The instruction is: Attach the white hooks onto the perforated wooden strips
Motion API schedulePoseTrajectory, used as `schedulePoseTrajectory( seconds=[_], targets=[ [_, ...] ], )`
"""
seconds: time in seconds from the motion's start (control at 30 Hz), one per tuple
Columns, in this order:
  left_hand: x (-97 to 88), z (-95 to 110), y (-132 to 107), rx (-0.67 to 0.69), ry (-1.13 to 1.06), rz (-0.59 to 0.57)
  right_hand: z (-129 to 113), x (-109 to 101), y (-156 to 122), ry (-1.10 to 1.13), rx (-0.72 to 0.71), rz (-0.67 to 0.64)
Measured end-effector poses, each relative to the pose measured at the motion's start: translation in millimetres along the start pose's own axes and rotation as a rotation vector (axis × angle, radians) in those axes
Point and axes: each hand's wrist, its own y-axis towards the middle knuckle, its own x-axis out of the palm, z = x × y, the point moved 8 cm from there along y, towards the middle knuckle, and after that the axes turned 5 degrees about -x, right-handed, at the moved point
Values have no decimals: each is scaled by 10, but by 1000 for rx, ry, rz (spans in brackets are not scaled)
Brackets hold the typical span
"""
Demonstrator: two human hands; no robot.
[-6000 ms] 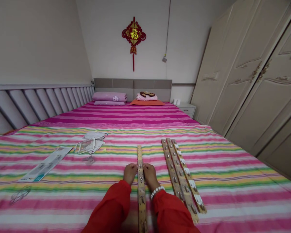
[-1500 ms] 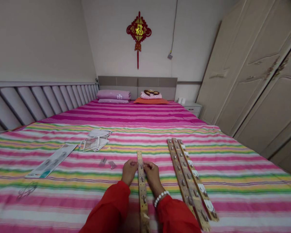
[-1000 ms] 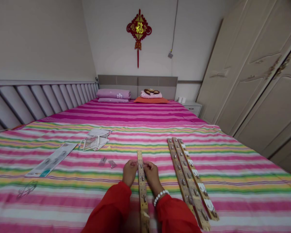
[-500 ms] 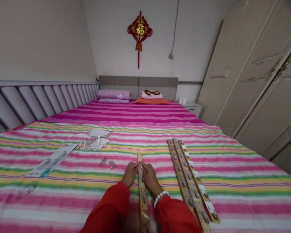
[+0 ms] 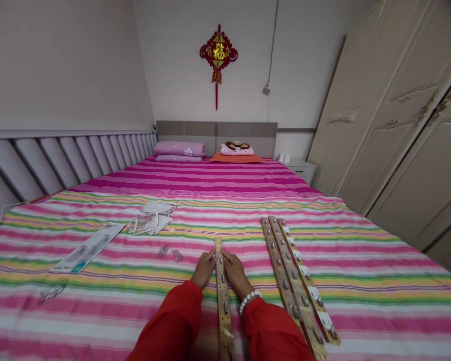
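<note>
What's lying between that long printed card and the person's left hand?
Two small clear packets lie there on the striped cloth, between card and left hand, as the head view shows.

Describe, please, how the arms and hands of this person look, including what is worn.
The long sleeves are plain red. The left hand is bare, without a glove. The right hand is also gloveless, with a white beaded bracelet at its wrist.

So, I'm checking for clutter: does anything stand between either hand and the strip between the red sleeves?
Nothing visible does. The left hand and right hand are at opposite edges of the strip, near its far end; the small packets lie off to the left.
</note>
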Motion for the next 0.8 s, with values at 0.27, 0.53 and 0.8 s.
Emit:
schedulePoseTrajectory(
  seconds=[0.27, 0.53, 0.8],
  targets=[
    [-4, 97, -166, 76, -12, -31, 22, -44, -176, 151, -1, 53],
    [-313, -5, -354, 23, -179, 210, -137, -85, -262, 187, -41, 28],
    [-1431, -232, -406, -44, 150, 751, 56, -233, -337, 249, 58, 219]
  ],
)
